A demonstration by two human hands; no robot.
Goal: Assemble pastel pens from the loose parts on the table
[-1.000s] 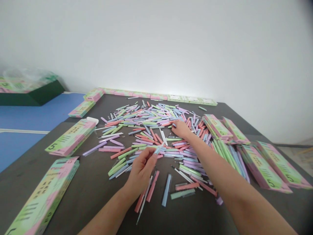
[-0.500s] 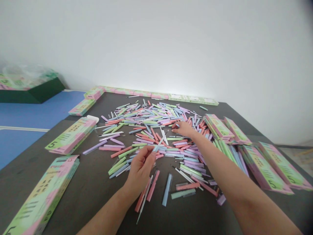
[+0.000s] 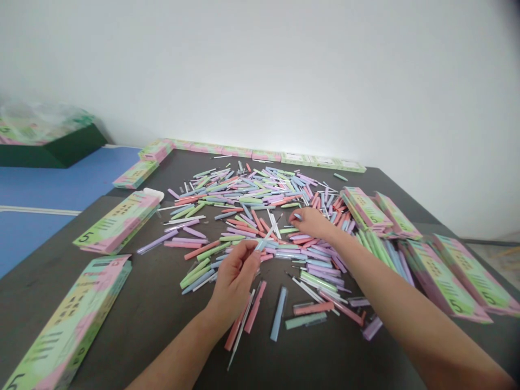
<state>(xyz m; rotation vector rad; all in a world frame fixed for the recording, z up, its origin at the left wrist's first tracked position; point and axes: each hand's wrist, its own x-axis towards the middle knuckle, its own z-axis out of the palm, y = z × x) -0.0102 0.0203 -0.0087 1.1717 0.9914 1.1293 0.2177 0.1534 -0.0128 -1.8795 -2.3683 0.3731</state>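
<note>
My left hand is closed, pinching a light-blue pen barrel between thumb and fingers. A thin white refill with a dark tip projects from it toward the upper right. Further out over the pile, my right hand is closed around a small light-blue pen part, mostly covered by the fingers. Red, purple, green and blue pen parts lie scattered around both hands. Below my left hand, a white refill rests beside red pen pieces. A blue pen piece lies nearby.
Printed pen boxes lie along the left of the dark table, with more boxes at the right. A row of boxes lines the back by the wall. A dark green bin stands on a blue surface at far left.
My right hand has drawn back slightly to the right, and the blue part in it shows more clearly. My left hand stays almost still with the light-blue barrel. The view has shifted slightly.
</note>
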